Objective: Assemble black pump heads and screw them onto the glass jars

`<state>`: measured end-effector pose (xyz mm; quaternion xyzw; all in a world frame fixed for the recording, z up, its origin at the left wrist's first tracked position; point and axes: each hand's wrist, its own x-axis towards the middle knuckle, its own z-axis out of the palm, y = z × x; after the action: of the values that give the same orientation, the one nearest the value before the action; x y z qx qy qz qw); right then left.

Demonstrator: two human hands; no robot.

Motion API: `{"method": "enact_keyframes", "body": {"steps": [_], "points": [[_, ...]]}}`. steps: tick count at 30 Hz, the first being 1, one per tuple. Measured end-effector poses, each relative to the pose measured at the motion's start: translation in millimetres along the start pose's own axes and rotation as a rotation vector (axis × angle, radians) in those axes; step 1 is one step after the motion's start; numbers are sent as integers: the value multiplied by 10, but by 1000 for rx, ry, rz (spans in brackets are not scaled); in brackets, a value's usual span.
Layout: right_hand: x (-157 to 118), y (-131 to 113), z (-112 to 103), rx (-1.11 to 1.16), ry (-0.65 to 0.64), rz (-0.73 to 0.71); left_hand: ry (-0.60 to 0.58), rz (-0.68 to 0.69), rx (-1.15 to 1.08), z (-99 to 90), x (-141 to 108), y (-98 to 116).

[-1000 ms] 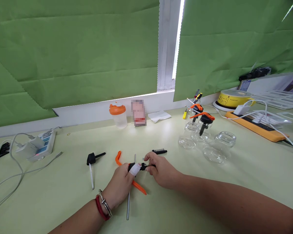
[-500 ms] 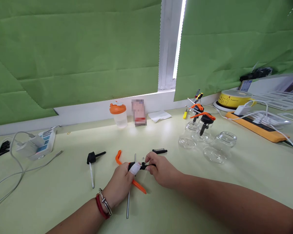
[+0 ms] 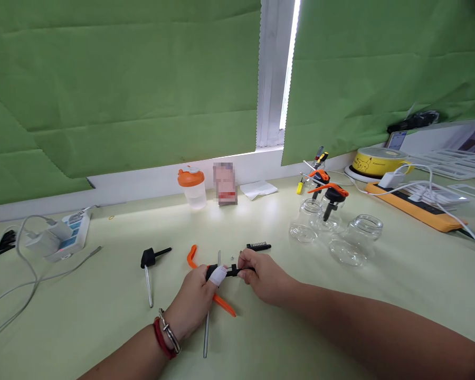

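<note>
My left hand (image 3: pixel 193 301), its thumb wrapped in white tape, is closed on a black tool part (image 3: pixel 211 271). Orange handles (image 3: pixel 224 305) and a metal rod (image 3: pixel 206 335) extend from under that hand. The fingers of my right hand (image 3: pixel 263 277) pinch the right end of the same black part, where a thin metal piece shows between the hands. Just behind my right hand lies a black piece with a spring (image 3: pixel 258 246). A tiny metal bit (image 3: pixel 232 258) rests near the fingertips. To the left is a black head with a metal rod (image 3: pixel 148 258).
Glass jars (image 3: pixel 356 240) stand at the right, one holding black-and-orange tools (image 3: pixel 334 194). An orange-lidded cup (image 3: pixel 192 187) and a pixelated box (image 3: pixel 225 184) are at the back. Power strips (image 3: pixel 73 237) with cables lie at both sides.
Both hands have barely shifted. The black part between them has turned slightly, and the orange handle and rod beneath my left hand have moved a little toward the left.
</note>
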<state>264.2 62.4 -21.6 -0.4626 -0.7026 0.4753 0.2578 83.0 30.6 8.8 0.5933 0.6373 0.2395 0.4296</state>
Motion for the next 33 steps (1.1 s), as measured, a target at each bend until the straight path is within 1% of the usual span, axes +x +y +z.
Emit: {"method": "enact_keyframes", "body": {"steps": [3, 6, 8, 11, 13, 17, 19, 22, 25, 27, 30, 31, 33], "points": [[-20, 13, -116, 21, -45, 1, 17, -19, -37, -9, -21, -16], [-48, -24, -308, -42, -110, 20, 34, 51, -42, -5, -71, -33], [-56, -56, -430, -128, -83, 21, 8, 108, -12, 9, -121, -40], [-45, -82, -540, -284, 27, -20, -73, 192, 106, 45, -196, -47], [-31, -86, -562, -364, 66, -35, -105, 225, 233, 73, -232, -51], [-10, -86, -565, -431, 77, -38, -104, 262, 473, 121, -280, -41], [-4, -87, -575, -433, 86, -37, -99, 279, 536, 134, -300, -22], [6, -84, -605, -437, 93, -21, -111, 329, 569, 139, -328, 14], [18, -78, -645, -434, 86, -21, -104, 437, 595, 122, -338, 44], [23, -76, -674, -417, 75, -31, -101, 551, 603, 98, -327, 60], [28, -69, -718, -386, 54, -42, -154, 728, 612, 42, -279, 101], [29, -64, -731, -380, 48, -44, -177, 758, 621, 18, -255, 124], [34, -47, -755, -376, 30, -49, -213, 768, 646, -30, -200, 189]]}}
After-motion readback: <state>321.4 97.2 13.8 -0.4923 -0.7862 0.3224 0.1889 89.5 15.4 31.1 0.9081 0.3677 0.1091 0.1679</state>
